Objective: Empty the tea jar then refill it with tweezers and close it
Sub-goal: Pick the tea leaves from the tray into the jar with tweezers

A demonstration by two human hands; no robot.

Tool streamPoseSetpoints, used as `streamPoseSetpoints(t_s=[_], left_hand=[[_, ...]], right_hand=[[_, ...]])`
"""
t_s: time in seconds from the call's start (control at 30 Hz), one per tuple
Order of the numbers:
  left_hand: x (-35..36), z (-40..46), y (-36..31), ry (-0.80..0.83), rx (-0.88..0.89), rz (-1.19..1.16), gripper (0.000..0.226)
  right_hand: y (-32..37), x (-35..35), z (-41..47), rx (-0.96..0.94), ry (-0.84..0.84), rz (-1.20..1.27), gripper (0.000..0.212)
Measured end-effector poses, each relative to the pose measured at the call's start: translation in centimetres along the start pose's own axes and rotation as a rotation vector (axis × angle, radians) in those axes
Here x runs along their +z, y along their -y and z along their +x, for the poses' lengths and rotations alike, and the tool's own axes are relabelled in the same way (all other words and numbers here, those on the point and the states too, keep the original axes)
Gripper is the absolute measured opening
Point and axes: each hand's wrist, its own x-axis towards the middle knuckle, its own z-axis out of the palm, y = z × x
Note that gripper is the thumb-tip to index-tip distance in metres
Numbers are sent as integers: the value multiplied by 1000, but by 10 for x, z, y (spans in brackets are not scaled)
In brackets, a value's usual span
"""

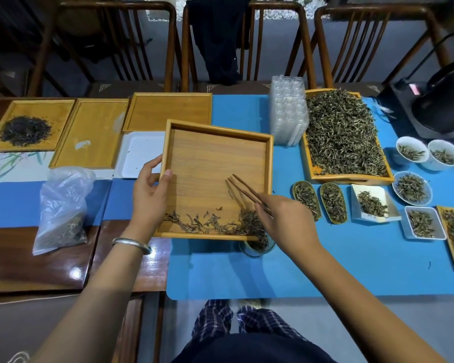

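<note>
The left hand point(151, 186) grips the left rim of a square bamboo tray point(215, 158), thumb lying over the rim onto the inside and fingers wrapped beneath, holding it tilted with its near edge lowest. A silver bangle point(132, 244) sits on that wrist. Loose tea leaves point(207, 222) have gathered in a line along the tray's near edge, thickest at the near right corner. The right hand point(285, 221) is closed around a pair of dark wooden tweezers point(247, 191), whose tips point up and away over the tray floor while the hand rests at that leaf-heavy corner. Directly under the corner, on the blue mat point(325, 271) covering the tabletop, stands the glass tea jar point(256, 248); only its near side shows below the tray edge, with leaves visible inside and at its mouth. Its lid cannot be made out. To the left lie a clear plastic bag point(63, 205) with some tea in it, a white tray point(139, 155), and three flat bamboo trays, the far left one point(32, 124) holding dark tea. To the right a larger tray point(344, 137) is heaped with green-grey leaves, beside a stack of clear plastic containers point(288, 111), and several small dishes of tea sit near the mat's right edge.
</note>
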Motion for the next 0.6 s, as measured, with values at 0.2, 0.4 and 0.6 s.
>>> streamPoseSetpoints(t_s=[0.2,0.4,0.6], left_hand=[[-2,-1,2,-12,11,24,33],[-3,0,9,-21,3,21,32],[-3,1,11,-19,0,23,32]], right_hand=[[2,5,-9,-61,-27,-107,13],[-7,6,-41,-69,47,-206,10],[-27,5,-76,-54,33,-239,24]])
